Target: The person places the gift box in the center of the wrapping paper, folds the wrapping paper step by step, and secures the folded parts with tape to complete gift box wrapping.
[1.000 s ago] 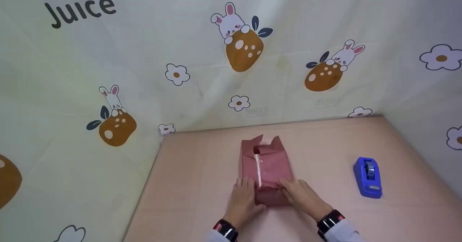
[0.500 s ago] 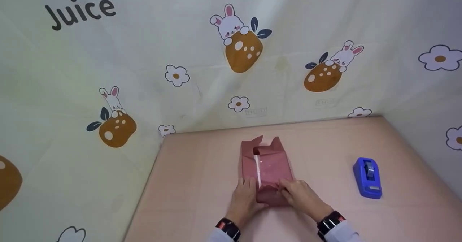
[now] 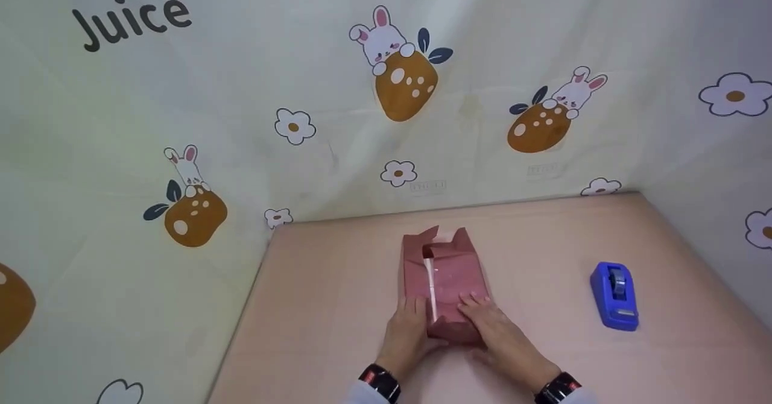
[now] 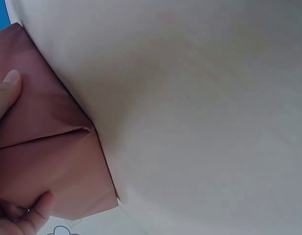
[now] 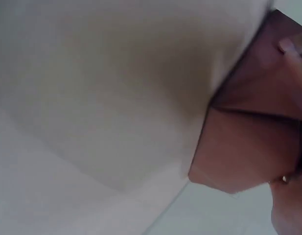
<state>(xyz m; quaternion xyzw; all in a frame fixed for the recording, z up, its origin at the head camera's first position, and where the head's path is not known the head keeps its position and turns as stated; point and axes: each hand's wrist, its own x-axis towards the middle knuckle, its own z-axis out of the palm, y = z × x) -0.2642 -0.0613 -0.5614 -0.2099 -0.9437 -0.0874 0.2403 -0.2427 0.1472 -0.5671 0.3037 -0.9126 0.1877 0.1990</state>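
A box wrapped in reddish-brown paper (image 3: 449, 274) lies on the pink table (image 3: 325, 307), with a strip of clear tape along its top seam and its far end's flaps standing open. My left hand (image 3: 410, 327) rests against the near left corner, fingers straight along the top edge. The left wrist view shows the folded paper (image 4: 48, 147) with a fingertip (image 4: 9, 84) on it. My right hand (image 3: 490, 324) lies flat over the near right of the top, fingers stretched forward. The right wrist view shows the folded end (image 5: 248, 147), blurred.
A blue tape dispenser (image 3: 614, 295) stands on the table to the right of the box, a hand's length from my right hand. A cloth backdrop (image 3: 253, 90) printed with rabbits, flowers and "Juice" closes the back and both sides.
My right hand slid from the box's near right corner up onto its top and flattened. The near paper flap now lies pressed against the box end. The left hand barely moved.
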